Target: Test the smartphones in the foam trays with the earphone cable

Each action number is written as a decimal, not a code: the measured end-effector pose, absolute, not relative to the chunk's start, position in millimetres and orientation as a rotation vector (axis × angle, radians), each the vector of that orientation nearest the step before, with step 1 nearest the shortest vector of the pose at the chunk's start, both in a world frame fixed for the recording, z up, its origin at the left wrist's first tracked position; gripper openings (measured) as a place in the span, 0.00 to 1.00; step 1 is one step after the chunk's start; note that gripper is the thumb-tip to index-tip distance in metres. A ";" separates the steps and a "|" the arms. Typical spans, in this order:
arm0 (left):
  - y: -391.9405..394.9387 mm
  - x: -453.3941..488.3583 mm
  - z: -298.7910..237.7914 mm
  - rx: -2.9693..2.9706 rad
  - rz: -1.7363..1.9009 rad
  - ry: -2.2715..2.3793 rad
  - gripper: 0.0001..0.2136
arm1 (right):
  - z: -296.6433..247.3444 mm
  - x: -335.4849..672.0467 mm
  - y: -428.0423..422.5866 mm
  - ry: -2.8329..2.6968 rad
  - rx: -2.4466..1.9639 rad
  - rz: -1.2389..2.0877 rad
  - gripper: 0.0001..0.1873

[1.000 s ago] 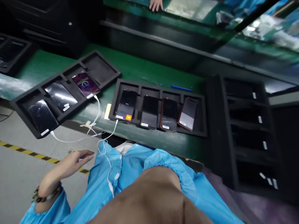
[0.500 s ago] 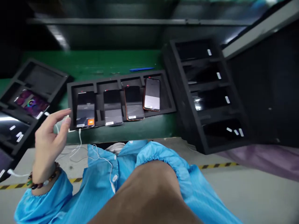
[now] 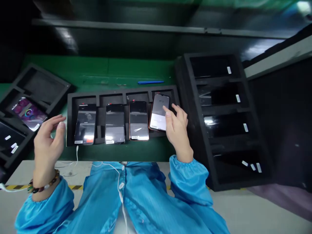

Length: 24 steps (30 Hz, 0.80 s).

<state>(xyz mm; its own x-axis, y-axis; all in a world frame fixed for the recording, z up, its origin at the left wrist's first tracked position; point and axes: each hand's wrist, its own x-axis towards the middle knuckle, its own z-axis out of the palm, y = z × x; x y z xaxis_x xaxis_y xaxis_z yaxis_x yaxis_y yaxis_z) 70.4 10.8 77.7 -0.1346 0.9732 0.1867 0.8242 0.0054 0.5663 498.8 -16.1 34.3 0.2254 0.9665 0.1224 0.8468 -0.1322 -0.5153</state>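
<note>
While the right hand [image 3: 178, 131] overlaps a phone's [image 3: 158, 112] edge, bench [image 3: 104, 68] extends behind.

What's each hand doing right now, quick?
Left hand: open, loosely curved, holding nothing visible.
Right hand: open, index finger at the lit phone, not gripping it.

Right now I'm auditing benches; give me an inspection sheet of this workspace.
Surface: green benchtop.
Job's things: four slim, glossy black rectangular phones in a matte black four-slot tray; rightmost screen lit.
Clutter: slim blue pen behind the tray.
Hands: left hand open beside the tray; right hand at the lit screen, contact unclear.
Cables: thin white cable near the leftmost phone; connection unclear.
Surroundings: black four-slot phone tray at right; grey floor, yellow-black tape.
</note>
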 end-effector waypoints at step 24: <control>6.3 62.5 47.5 2.081 0.786 1.730 0.17 | 14.5 497.9 -2.5 -1.652 -2.201 0.236 0.49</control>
<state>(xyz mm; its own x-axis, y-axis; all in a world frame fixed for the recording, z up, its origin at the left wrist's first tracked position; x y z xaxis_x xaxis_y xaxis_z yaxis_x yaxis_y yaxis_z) 62.5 6.3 47.5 0.1140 0.9719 0.2059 0.7947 -0.2136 0.5682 497.9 -2.5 14.5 0.2956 0.9510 0.0904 0.8877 -0.2385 -0.3939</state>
